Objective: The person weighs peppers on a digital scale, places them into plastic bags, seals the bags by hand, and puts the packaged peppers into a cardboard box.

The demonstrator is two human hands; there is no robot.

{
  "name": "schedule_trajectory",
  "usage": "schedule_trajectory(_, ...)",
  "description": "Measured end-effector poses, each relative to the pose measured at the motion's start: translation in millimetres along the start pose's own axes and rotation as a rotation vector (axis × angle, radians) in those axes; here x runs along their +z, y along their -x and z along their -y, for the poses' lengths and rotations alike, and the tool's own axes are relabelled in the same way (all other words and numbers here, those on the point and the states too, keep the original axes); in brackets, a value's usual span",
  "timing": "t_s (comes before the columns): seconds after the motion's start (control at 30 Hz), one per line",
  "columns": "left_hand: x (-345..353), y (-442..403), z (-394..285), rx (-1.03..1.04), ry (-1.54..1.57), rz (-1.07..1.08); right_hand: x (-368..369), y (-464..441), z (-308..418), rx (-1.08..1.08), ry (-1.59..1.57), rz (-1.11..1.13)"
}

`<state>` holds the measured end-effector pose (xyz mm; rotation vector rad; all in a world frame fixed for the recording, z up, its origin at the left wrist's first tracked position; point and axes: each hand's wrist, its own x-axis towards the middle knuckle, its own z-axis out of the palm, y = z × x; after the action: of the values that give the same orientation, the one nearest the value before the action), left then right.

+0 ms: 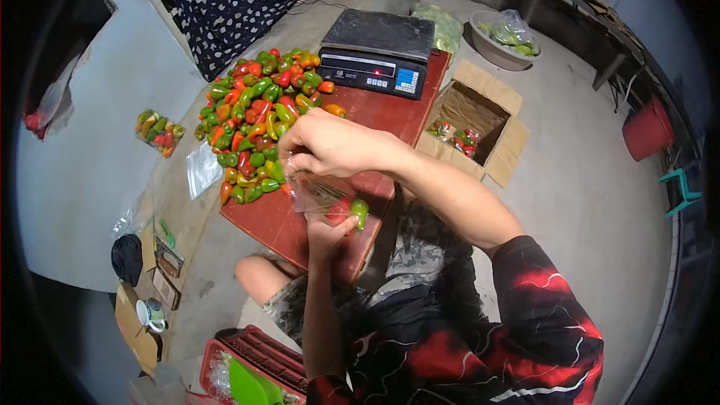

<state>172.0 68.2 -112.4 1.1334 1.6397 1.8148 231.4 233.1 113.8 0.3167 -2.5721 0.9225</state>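
Note:
My left hand (328, 235) is closed around the lower part of a clear plastic bag (319, 193), with its thumb against a green pepper (360, 214). A red pepper (339, 211) also shows there through the plastic. Above it, my right hand (330, 142) has its fingers curled and pinched at the bag's upper end; the fingertips are partly hidden. Just beyond both hands lies a big heap of red, green and orange peppers (259, 109) on the red table (262, 221).
A digital scale (375, 60) stands at the table's far end. Right of the table, an open cardboard box (480, 112) holds packed peppers. A filled pepper bag (160, 133) and a flat plastic bag (204, 170) lie to the left. A red basket (251, 352) sits at the bottom.

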Motion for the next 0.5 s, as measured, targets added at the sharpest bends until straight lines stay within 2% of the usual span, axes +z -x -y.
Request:
schedule_trajectory(0.07,12.6,13.2,10.3,0.0,-0.166,-0.027,6.2,-5.8,2.2,0.02,-0.022,-0.006)
schedule_trajectory(0.2,19.0,17.8,25.4,-0.057,-0.186,-0.116,17.8,-13.1,4.6,0.016,-0.085,-0.008)
schedule_trajectory(0.3,28.1,16.3,12.0,0.061,-0.512,-0.163,25.6,-18.7,6.1,0.078,0.024,-0.032)
schedule_trajectory(0.4,35.3,17.6,20.9,0.124,-0.393,-0.269,23.6,-19.2,12.9,0.089,-0.077,0.033)
schedule_trajectory(0.47,29.4,27.5,39.8,-0.249,-0.448,-0.178,30.6,-19.0,5.6,0.131,-0.023,0.04)
schedule_trajectory(0.5,31.2,28.4,38.3,-0.246,-0.449,-0.178,29.9,-19.9,5.8,0.168,0.036,0.045)
